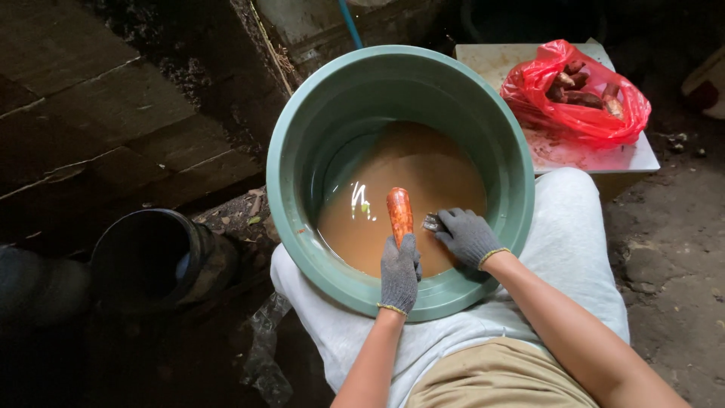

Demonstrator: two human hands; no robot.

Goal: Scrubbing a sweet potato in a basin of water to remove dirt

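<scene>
Here, the biggest thing before you is the round green basin [302, 136], resting on your lap between your knees, its lower half holding muddy brown water [423, 174]. Your legs in pale grey trousers [574, 249] frame it on both sides. To your left lies a dark brick floor [98, 113], and nearer you on that side stands a black bucket [147, 257], dark inside, just beside the basin's rim. To your right, beyond the basin's far edge, a small white counter [596, 159] carries a red plastic bag [578, 94], open at the top, with several brown tubers showing inside; the bag sits well apart from your hands, and the basin wall stands between you and it. A thin blue hose [350, 23] runs down behind the basin.

Inside the basin, your left hand [399, 273], in a grey knit glove, is closed around the lower end of an orange, carrot-shaped root [399, 213], holding it upright just above the water. Your right hand [468, 236], gloved the same, is curled over a small dark scrubber [433, 222], pressing it close beside the root at the water's surface. Whether the scrubber touches the root you cannot tell.
</scene>
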